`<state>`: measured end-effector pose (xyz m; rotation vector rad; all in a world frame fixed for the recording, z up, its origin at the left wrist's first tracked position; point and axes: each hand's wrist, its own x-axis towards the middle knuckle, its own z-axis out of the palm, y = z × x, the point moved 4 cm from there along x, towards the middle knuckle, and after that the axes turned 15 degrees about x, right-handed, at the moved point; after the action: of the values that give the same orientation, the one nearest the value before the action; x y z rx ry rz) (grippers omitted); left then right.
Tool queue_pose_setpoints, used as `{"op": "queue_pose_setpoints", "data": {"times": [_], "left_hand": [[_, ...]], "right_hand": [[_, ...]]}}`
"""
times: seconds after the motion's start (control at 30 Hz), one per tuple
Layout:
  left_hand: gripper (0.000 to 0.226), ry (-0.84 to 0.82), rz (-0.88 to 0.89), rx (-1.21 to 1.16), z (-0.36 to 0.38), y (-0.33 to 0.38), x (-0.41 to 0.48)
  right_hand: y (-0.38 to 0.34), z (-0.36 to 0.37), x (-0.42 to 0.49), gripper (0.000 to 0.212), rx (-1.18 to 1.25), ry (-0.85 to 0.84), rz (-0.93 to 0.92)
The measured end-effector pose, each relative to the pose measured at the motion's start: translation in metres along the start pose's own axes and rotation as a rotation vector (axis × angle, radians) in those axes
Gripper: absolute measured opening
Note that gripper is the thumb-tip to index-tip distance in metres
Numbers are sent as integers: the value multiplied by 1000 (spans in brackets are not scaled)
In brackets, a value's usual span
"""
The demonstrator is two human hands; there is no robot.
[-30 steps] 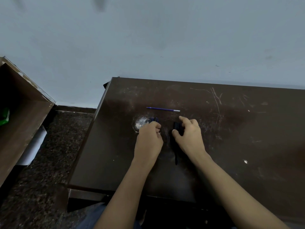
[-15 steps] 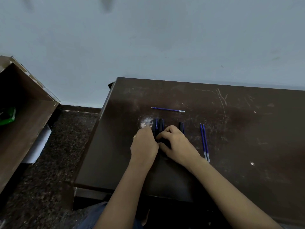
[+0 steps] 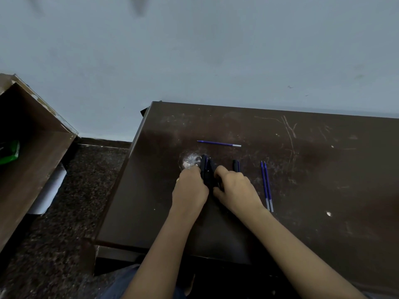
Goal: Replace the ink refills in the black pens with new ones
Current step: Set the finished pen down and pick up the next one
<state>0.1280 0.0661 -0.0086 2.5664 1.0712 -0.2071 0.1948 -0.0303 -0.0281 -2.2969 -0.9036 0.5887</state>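
Two black pens point(image 3: 206, 169) lie side by side on the dark table point(image 3: 313, 190), pointing away from me. My left hand point(image 3: 190, 188) and my right hand point(image 3: 235, 189) meet over their near ends, fingers curled onto them. Which pen each hand holds is hidden by the fingers. A third black pen point(image 3: 236, 165) lies just right of my right hand, partly covered by it. One blue refill point(image 3: 219, 143) lies crosswise farther back. Two more blue refills point(image 3: 266, 186) lie parallel to the right of my right hand.
A whitish worn patch point(image 3: 190, 160) marks the table beside the pens. A brown open box point(image 3: 32, 152) with something green point(image 3: 9, 152) inside stands on the left, over a speckled floor. A pale wall rises behind the table.
My right hand moved left from the third pen onto the pair of pens beside my left hand, which uncovered the two refills on the right. The view shifted slightly.
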Motion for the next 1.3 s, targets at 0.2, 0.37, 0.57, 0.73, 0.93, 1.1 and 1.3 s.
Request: {"op": "queue_pose_setpoints", "data": {"times": [0.2, 0.37, 0.57, 0.73, 0.93, 1.1, 1.3], "left_hand": [[37, 38, -65, -282, -6, 6, 7], [25, 101, -26, -474, -14, 11, 5], [26, -23, 204, -285, -8, 25, 0], [33, 17, 226, -284, -16, 32, -3], [21, 37, 242, -283, -14, 31, -2], [26, 5, 215, -312, -11, 32, -2], [27, 128, -8, -469, -17, 23, 3]], "right_hand": [[2, -16, 2, 25, 797, 160, 180], [-8, -17, 6, 12, 1083, -50, 208], [6, -36, 11, 43, 915, 215, 213], [5, -33, 14, 52, 812, 236, 207], [4, -35, 16, 46, 942, 204, 226], [11, -41, 19, 28, 1069, 307, 309], [21, -57, 18, 26, 474, 327, 228]]}}
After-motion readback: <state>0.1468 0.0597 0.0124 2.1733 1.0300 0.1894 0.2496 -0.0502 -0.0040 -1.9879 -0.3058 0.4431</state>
